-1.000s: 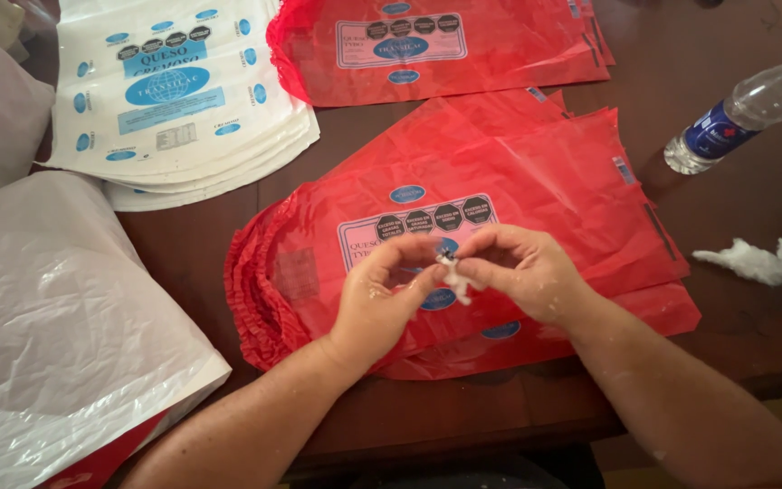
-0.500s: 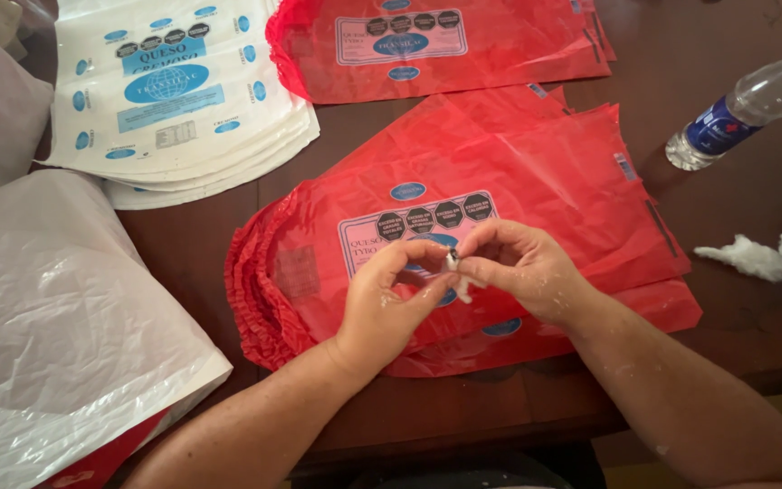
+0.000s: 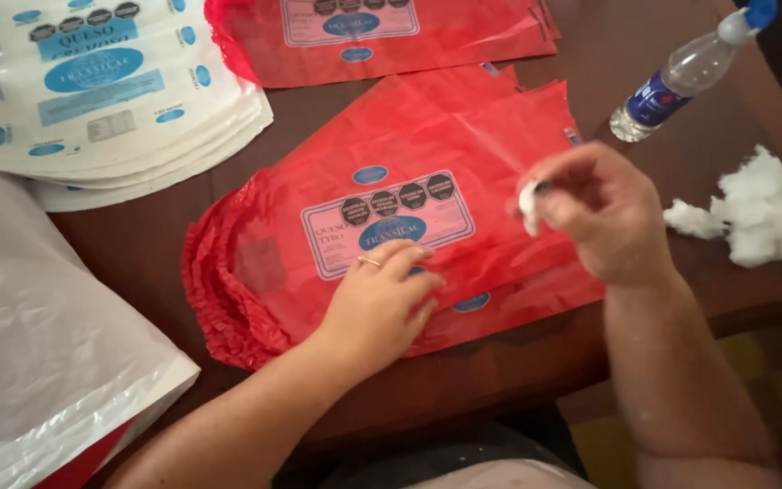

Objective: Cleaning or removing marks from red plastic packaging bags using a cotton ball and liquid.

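A stack of red printed plastic bags (image 3: 463, 136) lies on the brown wooden table (image 3: 672, 281) in front of me. My left hand (image 3: 382, 303) rests flat on the top bag's label, fingers together, a ring on one finger. My right hand (image 3: 595, 213) is lifted just above the right side of the stack and pinches a small white cotton wad (image 3: 529, 201) between thumb and fingertips.
White printed bags (image 3: 101, 100) are stacked at the far left. More red bags (image 3: 382, 36) lie at the top. Plain translucent bags (image 3: 38, 353) sit at the near left. A clear water bottle (image 3: 690, 72) lies far right, beside a cotton clump (image 3: 758, 217).
My hands were together over the label, working the cotton. They have parted: the right hand moved right and up with the wad, the left settled flat on the bag.
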